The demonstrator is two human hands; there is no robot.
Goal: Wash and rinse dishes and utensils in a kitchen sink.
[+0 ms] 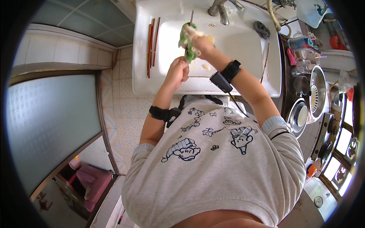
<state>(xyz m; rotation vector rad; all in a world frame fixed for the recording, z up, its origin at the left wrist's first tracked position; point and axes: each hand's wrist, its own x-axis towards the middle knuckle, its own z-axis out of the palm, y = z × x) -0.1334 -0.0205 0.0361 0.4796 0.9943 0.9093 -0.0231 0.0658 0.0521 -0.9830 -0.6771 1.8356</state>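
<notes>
Above the white ceramic sink [239, 57], my right hand [201, 44] is closed around a foamy green cloth [190, 55]. The cloth wraps a thin dark stick [192, 16], probably a chopstick, whose far end pokes out beyond it. My left hand [178, 71] makes a fist just below the cloth, around the near end of the stick; that end is hidden by the fingers. Several red-brown chopsticks [150, 48] lie along the sink's left ledge, and another chopstick [265, 62] rests at the right side. A small pale lump [206, 67] sits in the basin near my hands.
A chrome faucet [221, 11] stands at the sink's back. A steel wool scrubber [261, 30] lies on its right ledge. Cups, a metal colander [318, 91] and stacked bowls [299, 115] crowd the counter to the right. A frosted glass door [57, 114] is at left.
</notes>
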